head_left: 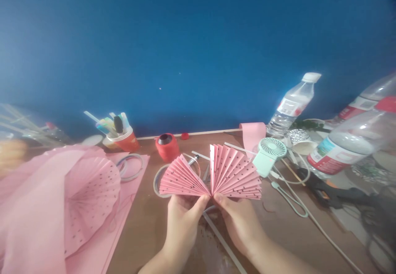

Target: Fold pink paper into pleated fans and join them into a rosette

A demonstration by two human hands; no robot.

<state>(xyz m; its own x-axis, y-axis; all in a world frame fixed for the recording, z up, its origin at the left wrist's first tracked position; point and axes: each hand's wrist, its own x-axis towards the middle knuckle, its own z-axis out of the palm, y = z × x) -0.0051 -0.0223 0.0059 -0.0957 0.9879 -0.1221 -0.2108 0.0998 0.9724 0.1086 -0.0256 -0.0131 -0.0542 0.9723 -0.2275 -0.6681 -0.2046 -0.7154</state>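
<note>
Both of my hands hold a pink pleated paper fan (213, 175) dotted with small holes, above a brown table (145, 228). My left hand (182, 220) pinches the fan's base under its left wing. My right hand (239, 220) pinches the base under the right wing. The two wings spread upward with a gap between them. Both thumbs meet at the fan's lower centre.
A large pink pleated paper piece (83, 195) lies left on pink sheets. Behind stand a red cup of pens (123, 135), a red tape roll (167, 146), tape rings (131, 166), a mint handheld fan (269, 154) with cord, water bottles (292, 105), and a glue gun (328, 191).
</note>
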